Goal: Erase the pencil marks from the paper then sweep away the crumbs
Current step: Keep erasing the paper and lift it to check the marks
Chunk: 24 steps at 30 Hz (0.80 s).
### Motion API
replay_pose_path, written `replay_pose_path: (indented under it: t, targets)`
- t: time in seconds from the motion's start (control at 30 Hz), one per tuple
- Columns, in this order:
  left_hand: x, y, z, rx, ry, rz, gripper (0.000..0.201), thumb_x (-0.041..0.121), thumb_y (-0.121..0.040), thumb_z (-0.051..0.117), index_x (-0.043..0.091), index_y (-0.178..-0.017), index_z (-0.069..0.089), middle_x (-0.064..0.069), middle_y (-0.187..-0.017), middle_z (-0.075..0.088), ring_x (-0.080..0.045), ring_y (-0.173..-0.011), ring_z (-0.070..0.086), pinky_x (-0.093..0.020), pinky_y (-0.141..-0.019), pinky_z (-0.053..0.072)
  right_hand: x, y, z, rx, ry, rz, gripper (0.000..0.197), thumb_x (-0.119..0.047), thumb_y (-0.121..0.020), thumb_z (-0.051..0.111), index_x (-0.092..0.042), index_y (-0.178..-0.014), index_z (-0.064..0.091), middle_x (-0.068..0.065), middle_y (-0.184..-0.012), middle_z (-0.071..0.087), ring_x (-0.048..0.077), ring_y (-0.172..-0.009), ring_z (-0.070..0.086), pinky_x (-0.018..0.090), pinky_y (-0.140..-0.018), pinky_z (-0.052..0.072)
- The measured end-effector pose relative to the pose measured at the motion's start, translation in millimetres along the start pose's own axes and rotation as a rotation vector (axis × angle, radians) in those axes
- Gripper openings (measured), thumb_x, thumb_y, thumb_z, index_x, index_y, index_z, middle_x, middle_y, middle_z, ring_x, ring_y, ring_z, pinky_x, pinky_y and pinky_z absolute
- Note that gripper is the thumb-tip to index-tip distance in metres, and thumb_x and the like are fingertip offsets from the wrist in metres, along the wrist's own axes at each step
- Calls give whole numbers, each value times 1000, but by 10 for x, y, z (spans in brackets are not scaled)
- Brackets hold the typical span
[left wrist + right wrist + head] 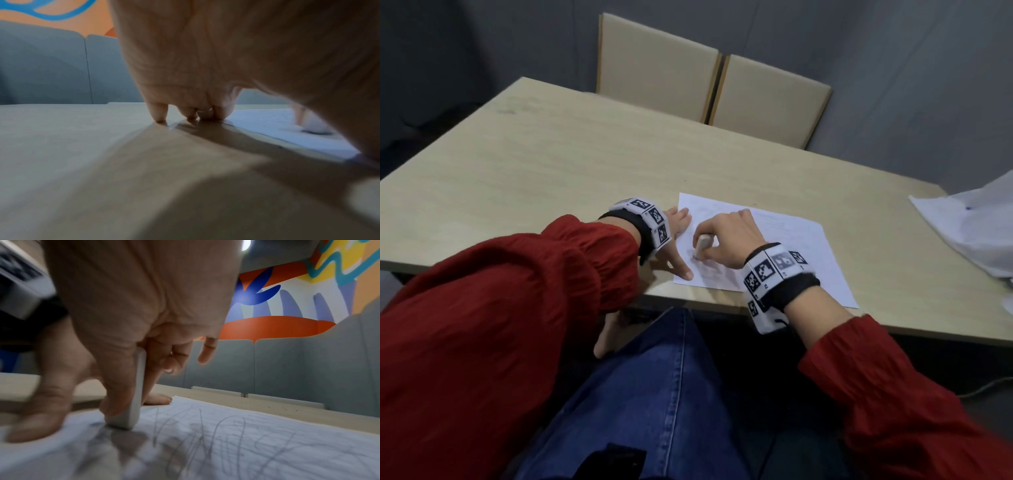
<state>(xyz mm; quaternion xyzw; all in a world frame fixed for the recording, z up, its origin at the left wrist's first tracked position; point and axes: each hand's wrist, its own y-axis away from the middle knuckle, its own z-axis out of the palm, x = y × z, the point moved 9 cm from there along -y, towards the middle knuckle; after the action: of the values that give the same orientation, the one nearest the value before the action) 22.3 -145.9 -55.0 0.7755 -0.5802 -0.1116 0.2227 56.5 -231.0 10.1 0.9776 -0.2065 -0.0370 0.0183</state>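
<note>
Right hand [729, 240]: pinches a white eraser [703, 245] between thumb and forefinger; the other fingers are curled above it.
Eraser: stands on its narrow end, lower tip pressed to the paper [791, 246] near the sheet's left edge. In the right wrist view its tip [131, 415] sits at a smudged grey patch.
Pencil marks [205, 434]: loose grey scribbles across the sheet, to the right of the eraser in the right wrist view.
Left hand [676, 236]: fingers spread and straight, holding nothing. Fingertips [159, 116] press down at the paper's left edge; the thumb lies on the sheet's near left corner.
Paper: a white sheet, flat on the table [551, 164], close to its near edge.
Crumbs: too small to make out.
Wrists: each carries a black strap with black-and-white marker tiles [774, 267].
Sleeves: red [500, 291].
Far side: two beige chair backs [709, 82] against the table.
Right end of table: crumpled white sheet [976, 226].
</note>
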Motion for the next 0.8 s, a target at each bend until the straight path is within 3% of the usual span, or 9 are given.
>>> replay_pose_path:
  t: [0.17, 0.27, 0.43, 0.53, 0.6, 0.63, 0.67, 0.73, 0.8]
  targets:
    - [28, 70, -37, 11, -8, -7, 132, 73, -68, 67, 12, -154, -12, -2, -161, -18, -18, -149, -12, -45, -121, 3, 126, 272, 94, -152, -55, 4, 10, -32, -76, 69, -29, -86, 68, -11, -84, 67, 13, -82, 54, 32, -84, 31]
    - [59, 130, -67, 19, -13, -10, 132, 72, -68, 68, 11, -154, -10, -2, -162, -14, -19, -150, -7, -46, -121, 7, 342, 341, 28, -112, -200, 140, 9, -19, -79, 69, -21, -86, 64, -3, -89, 65, 17, -85, 58, 29, -73, 42]
    - [39, 233, -166, 39, -39, -40, 122, 78, -64, 65, 4, -151, 21, -9, -159, 23, -30, -140, 33, -46, -112, 32, 713, 622, 168, -82, -306, 373, 8, -10, -95, 48, -13, -102, 47, 8, -104, 55, 24, -84, 55, 29, -63, 44]
    - [15, 280, -213, 72, -51, -78, 94, 82, -63, 61, 4, -116, 59, -11, -118, 63, -28, -100, 60, -40, -89, 50, 651, 629, 208, -84, -334, 379, 14, -11, -97, 45, -11, -111, 46, 9, -102, 50, 23, -80, 51, 23, -54, 37]
    - [41, 306, -229, 140, -21, -65, 62, 68, -76, 65, 8, -86, 59, -7, -92, 64, -25, -82, 58, -36, -77, 49, 596, 559, 169, -68, -355, 376, 17, -12, -97, 47, -10, -114, 47, 7, -102, 50, 22, -81, 51, 26, -56, 36]
    - [63, 334, -239, 175, 5, -57, 54, 63, -79, 66, 10, -82, 58, -7, -92, 65, -26, -84, 59, -37, -78, 50, 580, 518, 148, -62, -364, 383, 19, -12, -97, 48, -10, -116, 47, 7, -103, 51, 22, -83, 51, 27, -61, 37]
    - [85, 366, -226, 189, 14, -57, 49, 59, -81, 66, 11, -88, 59, -7, -102, 66, -27, -94, 61, -38, -83, 50, 568, 475, 136, -59, -379, 390, 20, -14, -97, 49, -10, -116, 48, 7, -104, 52, 22, -85, 51, 27, -66, 37]
    - [126, 369, -136, 187, 30, -36, 55, 53, -85, 65, 12, -121, 59, -7, -133, 56, -26, -120, 54, -38, -96, 45, 527, 380, 111, -47, -425, 391, 19, -17, -96, 52, -12, -114, 50, 8, -106, 55, 22, -87, 52, 27, -68, 37]
    - [186, 359, -16, 170, 73, 6, 68, 49, -90, 61, 14, -145, 42, -6, -154, 34, -26, -136, 39, -38, -109, 35, 462, 296, 82, -19, -481, 378, 15, -20, -94, 56, -16, -107, 51, 5, -104, 55, 21, -89, 53, 28, -65, 40]
